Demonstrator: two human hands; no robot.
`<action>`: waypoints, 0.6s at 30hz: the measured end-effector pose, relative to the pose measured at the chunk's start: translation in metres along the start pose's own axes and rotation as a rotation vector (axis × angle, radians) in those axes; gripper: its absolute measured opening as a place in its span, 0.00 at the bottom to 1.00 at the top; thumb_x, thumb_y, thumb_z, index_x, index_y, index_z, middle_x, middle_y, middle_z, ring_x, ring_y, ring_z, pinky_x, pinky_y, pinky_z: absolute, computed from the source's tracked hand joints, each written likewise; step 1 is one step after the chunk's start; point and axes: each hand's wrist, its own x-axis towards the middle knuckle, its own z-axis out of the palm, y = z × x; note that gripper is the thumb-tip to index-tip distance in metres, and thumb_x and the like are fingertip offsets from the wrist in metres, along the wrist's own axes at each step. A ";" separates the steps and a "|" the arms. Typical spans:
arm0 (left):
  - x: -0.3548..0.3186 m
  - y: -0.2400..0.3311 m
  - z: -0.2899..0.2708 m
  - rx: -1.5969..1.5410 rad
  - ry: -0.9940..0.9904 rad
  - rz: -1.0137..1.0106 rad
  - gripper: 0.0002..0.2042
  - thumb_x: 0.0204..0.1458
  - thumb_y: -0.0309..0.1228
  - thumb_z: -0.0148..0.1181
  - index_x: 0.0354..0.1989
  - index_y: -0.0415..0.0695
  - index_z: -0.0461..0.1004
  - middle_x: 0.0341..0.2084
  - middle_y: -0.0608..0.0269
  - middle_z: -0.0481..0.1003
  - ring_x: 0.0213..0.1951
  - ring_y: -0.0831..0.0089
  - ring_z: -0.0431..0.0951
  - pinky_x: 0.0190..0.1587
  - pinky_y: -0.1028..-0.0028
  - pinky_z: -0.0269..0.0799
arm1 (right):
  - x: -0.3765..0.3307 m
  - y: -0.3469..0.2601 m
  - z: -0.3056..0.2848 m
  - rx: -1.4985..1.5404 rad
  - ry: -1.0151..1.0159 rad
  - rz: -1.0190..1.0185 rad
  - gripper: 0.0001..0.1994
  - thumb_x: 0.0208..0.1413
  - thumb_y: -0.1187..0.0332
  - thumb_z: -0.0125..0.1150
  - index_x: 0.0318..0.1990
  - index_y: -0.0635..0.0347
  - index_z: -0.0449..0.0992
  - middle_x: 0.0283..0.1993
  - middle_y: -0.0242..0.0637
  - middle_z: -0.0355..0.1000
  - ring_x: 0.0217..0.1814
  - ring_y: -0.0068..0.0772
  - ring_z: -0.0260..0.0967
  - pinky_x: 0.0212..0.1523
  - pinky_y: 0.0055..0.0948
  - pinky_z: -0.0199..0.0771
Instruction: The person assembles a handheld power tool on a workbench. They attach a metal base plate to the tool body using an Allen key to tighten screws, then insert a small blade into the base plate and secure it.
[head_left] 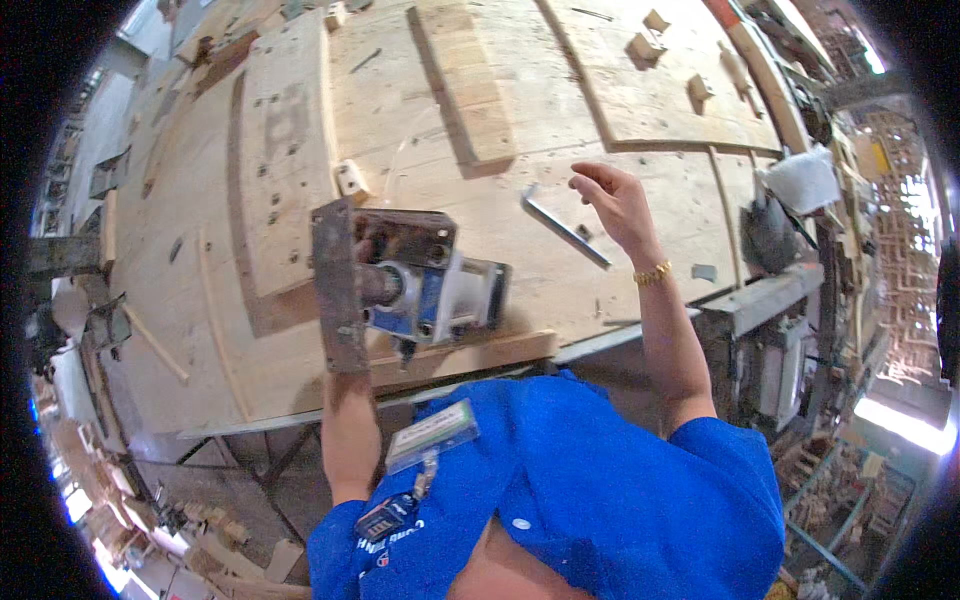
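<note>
On the left, my left hand grips a power tool that looks like a router, with a blue and silver body. A long flat dark metal plate on the tool hides most of that hand. The router is tilted on its side above the bench's near edge. My right hand, a gold bracelet at its wrist, hovers over the bench with fingers loosely bent and apart, holding nothing. Just left of it, apart from the fingers, lies an L-shaped hex key. A small dark nut-like piece is beside the key.
The plywood bench carries a wide board with holes, a narrower board and several small wood blocks. A wood strip runs along the near edge. A white bag and metal clamp parts stand at the right.
</note>
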 end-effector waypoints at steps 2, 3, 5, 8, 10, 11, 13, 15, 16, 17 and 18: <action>0.008 0.002 0.003 -0.009 -0.021 0.018 0.13 0.55 0.32 0.55 0.46 0.40 0.72 0.37 0.65 0.73 0.34 0.80 0.74 0.33 0.80 0.72 | 0.001 0.044 -0.025 -0.311 -0.024 -0.006 0.14 0.52 0.67 0.59 0.45 0.61 0.77 0.40 0.42 0.77 0.39 0.33 0.75 0.40 0.28 0.73; 0.010 0.003 0.003 -0.009 -0.027 0.025 0.13 0.55 0.32 0.55 0.46 0.40 0.72 0.37 0.65 0.73 0.34 0.80 0.74 0.33 0.80 0.72 | 0.002 0.054 -0.028 -0.457 -0.046 -0.013 0.14 0.51 0.67 0.59 0.45 0.59 0.77 0.40 0.43 0.77 0.38 0.35 0.75 0.39 0.29 0.73; 0.008 0.002 0.003 -0.013 -0.026 0.030 0.13 0.54 0.32 0.55 0.46 0.40 0.72 0.37 0.65 0.73 0.35 0.81 0.73 0.34 0.80 0.71 | -0.004 0.069 -0.027 -0.592 -0.191 0.040 0.14 0.49 0.67 0.59 0.45 0.56 0.77 0.43 0.46 0.75 0.42 0.40 0.74 0.42 0.32 0.73; 0.000 0.001 0.003 -0.027 -0.027 0.035 0.13 0.54 0.32 0.55 0.45 0.40 0.73 0.37 0.65 0.73 0.35 0.81 0.73 0.34 0.81 0.71 | -0.013 0.081 -0.019 -0.695 -0.251 -0.042 0.14 0.48 0.69 0.59 0.44 0.58 0.77 0.42 0.46 0.75 0.42 0.41 0.74 0.43 0.32 0.72; -0.010 0.008 0.004 -0.021 -0.028 0.051 0.13 0.54 0.31 0.56 0.45 0.40 0.73 0.38 0.65 0.73 0.35 0.81 0.73 0.34 0.81 0.71 | -0.017 0.084 -0.015 -0.623 -0.255 -0.121 0.14 0.49 0.69 0.60 0.44 0.61 0.76 0.37 0.43 0.75 0.38 0.37 0.73 0.40 0.32 0.72; -0.006 0.003 0.004 -0.039 -0.052 0.056 0.12 0.54 0.31 0.56 0.45 0.40 0.73 0.38 0.65 0.73 0.35 0.81 0.73 0.34 0.81 0.71 | -0.019 0.085 -0.015 -0.564 -0.233 -0.139 0.13 0.50 0.70 0.60 0.43 0.64 0.76 0.32 0.40 0.75 0.34 0.33 0.72 0.37 0.31 0.72; -0.001 0.001 0.004 -0.055 -0.123 0.076 0.12 0.54 0.31 0.56 0.45 0.40 0.74 0.38 0.65 0.73 0.35 0.82 0.73 0.34 0.81 0.71 | -0.023 0.077 -0.008 -0.399 -0.098 -0.134 0.11 0.50 0.73 0.58 0.42 0.64 0.76 0.35 0.41 0.74 0.35 0.34 0.72 0.37 0.31 0.72; 0.001 0.006 0.008 -0.039 -0.185 0.118 0.12 0.54 0.31 0.56 0.44 0.40 0.74 0.38 0.65 0.74 0.35 0.82 0.73 0.35 0.81 0.71 | -0.017 0.051 0.002 -0.186 -0.089 -0.195 0.09 0.51 0.76 0.57 0.41 0.65 0.76 0.38 0.41 0.73 0.36 0.33 0.72 0.37 0.28 0.72; 0.000 0.007 0.011 -0.032 -0.214 0.193 0.12 0.54 0.31 0.57 0.44 0.39 0.74 0.38 0.65 0.74 0.36 0.82 0.73 0.36 0.81 0.70 | -0.016 0.027 0.009 -0.054 -0.150 -0.256 0.09 0.52 0.77 0.57 0.40 0.65 0.75 0.39 0.41 0.72 0.36 0.31 0.72 0.37 0.27 0.72; -0.009 0.023 0.025 -0.011 -0.117 0.055 0.13 0.54 0.31 0.56 0.45 0.38 0.73 0.36 0.67 0.74 0.35 0.82 0.72 0.36 0.81 0.70 | -0.021 -0.004 0.015 0.074 -0.187 -0.300 0.08 0.52 0.77 0.56 0.40 0.66 0.75 0.40 0.40 0.71 0.37 0.29 0.72 0.37 0.25 0.72; -0.014 0.023 0.021 -0.050 -0.146 0.046 0.13 0.54 0.31 0.56 0.45 0.37 0.73 0.36 0.67 0.74 0.35 0.82 0.72 0.36 0.80 0.70 | -0.024 -0.034 0.021 0.130 -0.297 -0.380 0.07 0.52 0.78 0.56 0.40 0.67 0.74 0.44 0.39 0.69 0.40 0.29 0.71 0.38 0.22 0.72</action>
